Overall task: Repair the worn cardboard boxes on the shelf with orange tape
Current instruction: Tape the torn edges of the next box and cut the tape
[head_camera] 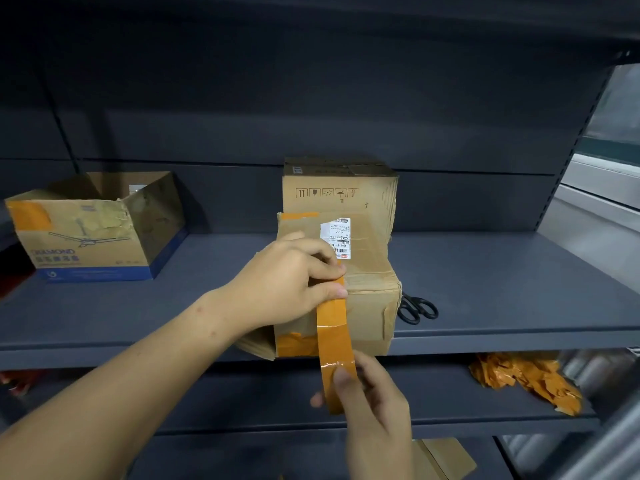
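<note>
Shelf: dark grey metal shelf [502, 289], matte, w/ grey back panel behind; another grey level below it.
Room: dim; pale window frame [595, 181] at far right edge, shiny metal rail at bottom right.
Box, front: worn cardboard box [370, 296] at shelf front edge, centre; corners crushed, clear tape over top, orange patches at top-left edge and lower-left front.
Label: white shipping label [337, 237] on box top w/ barcode; "841-" partly readable, rest too small.
Box, rear: taller box [332, 192] right behind front one, touching; handling pictograms printed (arrows up, glass, umbrella).
Box, left: open-top box [93, 233], well apart to the left; reads "DIAMOND", ceiling-fan drawing, blue band at base, orange patch at top-left corner, torn paper on front.
Tape: orange tape strip [334, 337] runs from box top edge down over front face and hangs past shelf edge.
L hand: left hand [294, 282] on box top-front edge, thumb and fingers curled, pinching upper end of strip against box.
R hand: right hand [374, 403] below shelf edge, thumb and fingers pinching lower end of strip, pulled taut.
Scissors: black scissors [417, 308] flat on shelf, just beside box's right side.
Lower level: crumpled orange tape scraps [526, 379] at right; cardboard piece [443, 459] at bottom.
</note>
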The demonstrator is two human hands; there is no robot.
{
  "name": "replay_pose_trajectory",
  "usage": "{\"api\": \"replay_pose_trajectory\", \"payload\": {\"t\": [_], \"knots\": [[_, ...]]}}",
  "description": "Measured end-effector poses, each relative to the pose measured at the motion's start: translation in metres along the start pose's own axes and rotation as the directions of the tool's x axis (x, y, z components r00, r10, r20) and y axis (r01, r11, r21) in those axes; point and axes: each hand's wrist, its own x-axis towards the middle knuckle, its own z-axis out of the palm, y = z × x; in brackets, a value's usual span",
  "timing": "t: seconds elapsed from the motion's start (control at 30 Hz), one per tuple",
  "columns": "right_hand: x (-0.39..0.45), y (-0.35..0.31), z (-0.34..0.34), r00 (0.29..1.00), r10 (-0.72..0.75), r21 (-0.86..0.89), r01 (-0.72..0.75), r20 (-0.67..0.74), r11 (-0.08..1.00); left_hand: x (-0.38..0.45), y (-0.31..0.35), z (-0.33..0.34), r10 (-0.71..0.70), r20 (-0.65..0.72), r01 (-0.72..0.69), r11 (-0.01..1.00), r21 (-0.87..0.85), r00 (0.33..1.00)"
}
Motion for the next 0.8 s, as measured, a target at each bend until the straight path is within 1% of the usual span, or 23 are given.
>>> {"api": "replay_pose_trajectory", "payload": {"t": [0.17, 0.37, 0.43, 0.53, 0.6, 0.67, 0.73, 0.8], "knots": [[-0.006, -0.001, 0.002, 0.999, 0.043, -0.032, -0.043, -0.018, 0.999, -0.006, 0.004, 0.001, -0.008, -0.029, 0.011, 0.994, 0.108, 1.0], [-0.002, -0.01, 0.005, 0.993, 0.119, -0.094, -0.119, -0.014, 0.988, -0.015, 0.011, 0.007, -0.025, -0.116, 0.037, 0.994, 0.103, 0.993], [-0.001, -0.013, 0.004, 0.99, 0.142, -0.101, -0.143, -0.01, 0.985, -0.017, 0.011, 0.01, -0.089, -0.098, 0.098, 0.992, 0.083, 0.991], [0.001, -0.018, 0.002, 0.986, 0.168, -0.11, -0.166, 0.004, 0.98, -0.02, 0.005, 0.013, -0.197, -0.023, 0.197, 0.98, 0.012, 0.98], [0.0, -0.021, 0.003, 0.984, 0.177, -0.119, -0.175, 0.008, 0.977, -0.021, 0.006, 0.016, -0.222, 0.006, 0.222, 0.975, -0.004, 0.975], [-0.001, -0.022, 0.003, 0.985, 0.174, -0.104, -0.172, 0.008, 0.979, -0.02, 0.008, 0.017, -0.226, 0.023, 0.226, 0.974, 0.029, 0.974], [-0.003, -0.022, 0.001, 0.985, 0.173, -0.08, -0.17, 0.021, 0.982, -0.019, 0.009, 0.018, -0.231, 0.032, 0.229, 0.972, 0.047, 0.972], [-0.005, -0.023, -0.001, 0.982, 0.181, -0.032, -0.18, 0.046, 0.983, -0.019, 0.009, 0.019, -0.246, 0.031, 0.246, 0.969, 0.015, 0.969]]}}
